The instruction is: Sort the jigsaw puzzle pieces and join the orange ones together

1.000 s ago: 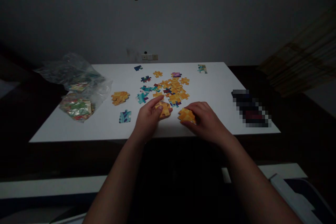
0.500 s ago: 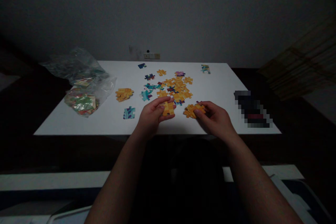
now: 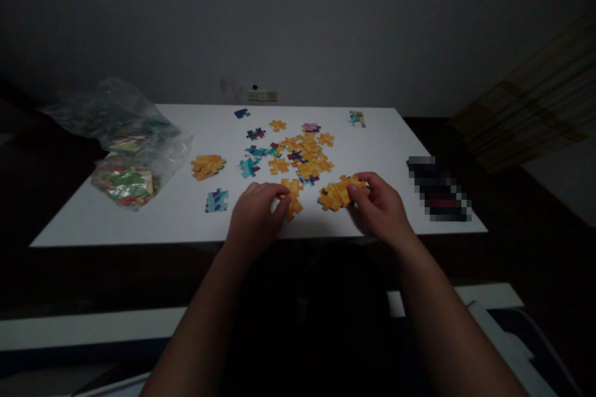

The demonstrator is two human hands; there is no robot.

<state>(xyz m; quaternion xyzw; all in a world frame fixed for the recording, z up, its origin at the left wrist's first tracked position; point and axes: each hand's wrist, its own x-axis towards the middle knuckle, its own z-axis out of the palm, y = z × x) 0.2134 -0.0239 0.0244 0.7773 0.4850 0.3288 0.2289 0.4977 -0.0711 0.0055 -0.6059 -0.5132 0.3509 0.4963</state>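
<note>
Several yellow puzzle pieces (image 3: 341, 191) sit fanned in my right hand (image 3: 379, 201), gripped with the thumb on top. My left hand (image 3: 256, 214) curls its fingers against more yellow pieces (image 3: 294, 205) — whether they pinch, I cannot tell. Toward twelve o'clock, a jumbled pile (image 3: 314, 152) lies on the worktop (image 3: 372, 152); a blue patterned piece (image 3: 216, 201) sits near nine.

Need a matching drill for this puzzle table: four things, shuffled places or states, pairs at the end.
Things:
1. Wall sockets
2. Right hand
3. Clear plastic packaging
4. Pink-purple piece

Places or states:
A. At the left end of the white table
B. On the far side of the yellow heap
C. Low on the wall
D. Holding overlapping yellow pieces

Pairs: 1-C, 2-D, 3-A, 4-B
</note>
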